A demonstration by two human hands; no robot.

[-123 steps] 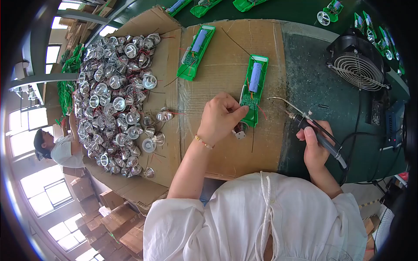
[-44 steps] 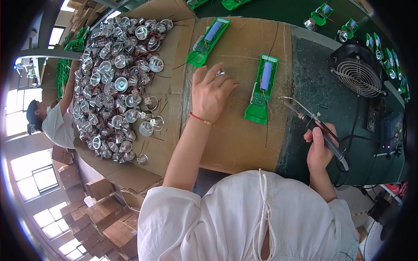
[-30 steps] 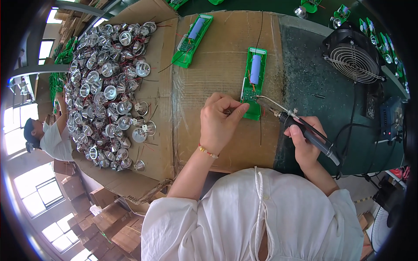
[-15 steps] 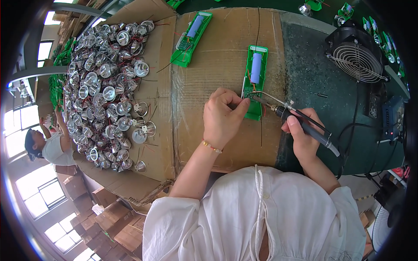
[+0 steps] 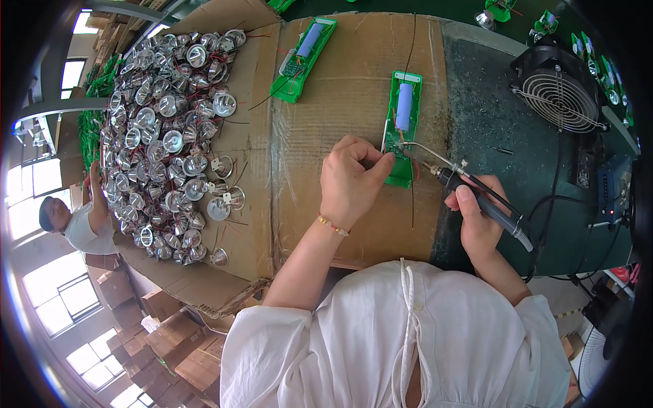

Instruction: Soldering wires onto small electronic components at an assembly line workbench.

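Note:
My right hand (image 5: 479,211) grips a soldering iron (image 5: 491,209) with a thin metal feed tube along it. Its tip points left over the circuit board in an open green plastic housing (image 5: 400,175); contact with the board cannot be made out. A lilac cylindrical battery cell (image 5: 405,107) lies in the far part of this housing, with thin wires beside it. At the housing's left edge my left hand (image 5: 348,175) is closed in a pinch, thumb against fingers, by the board. Whatever it pinches is too small or hidden to name.
A second green housing (image 5: 304,60) with a cell lies far left on the cardboard (image 5: 326,122). Silvery reflector cups (image 5: 163,143) with wires pile up at left. A caged fan (image 5: 558,98) and a blue box (image 5: 613,189) with cables stand at right. Another person (image 5: 85,224) is far left.
The soldering iron's tip and feed tube have drawn back slightly to the right over the board. My left hand keeps its pinch. The whole view has shifted a little.

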